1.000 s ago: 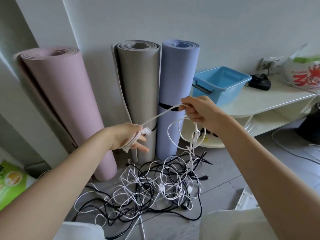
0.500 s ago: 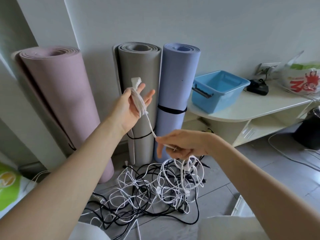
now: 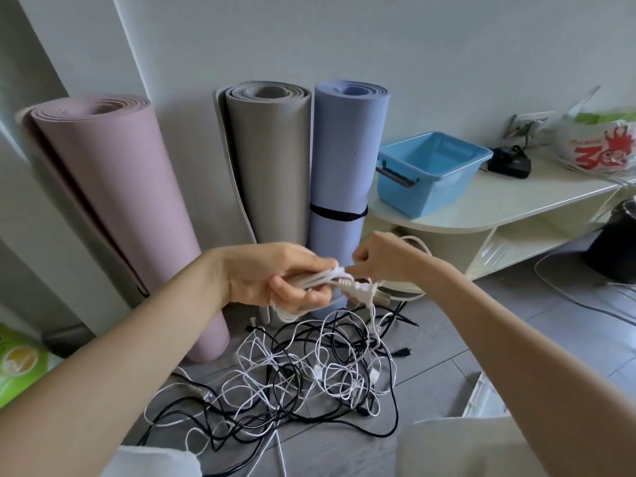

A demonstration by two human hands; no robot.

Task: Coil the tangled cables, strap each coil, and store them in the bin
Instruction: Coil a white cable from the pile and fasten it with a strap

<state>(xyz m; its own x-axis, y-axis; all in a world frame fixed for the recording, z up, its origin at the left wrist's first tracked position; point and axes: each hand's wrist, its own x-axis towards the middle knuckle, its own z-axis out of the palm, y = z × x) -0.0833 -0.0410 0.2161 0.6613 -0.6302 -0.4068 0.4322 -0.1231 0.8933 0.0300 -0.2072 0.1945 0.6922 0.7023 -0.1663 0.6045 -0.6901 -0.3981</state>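
Left hand point(image 3: 275, 284) has dropped to frame centre, fingers clamped on the coiled white flat cable point(image 3: 320, 282). Right hand point(image 3: 382, 261) has risen, fingers pinching its strand beside the coil: another loop laid, strapping pending.

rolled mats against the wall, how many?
3, all upright against the wall: pink mat on the left, grey mat in the middle, blue mat on the right, beside the shelf. None seem hidden.

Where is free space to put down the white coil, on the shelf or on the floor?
On the shelf top, a bare patch lies in front of the blue bin, toward the rounded edge; the bin itself looks empty. On the floor, bare tiles lie right of the cable tangle. It is crowded under both hands, where the tangle spreads toward the rolled mats.
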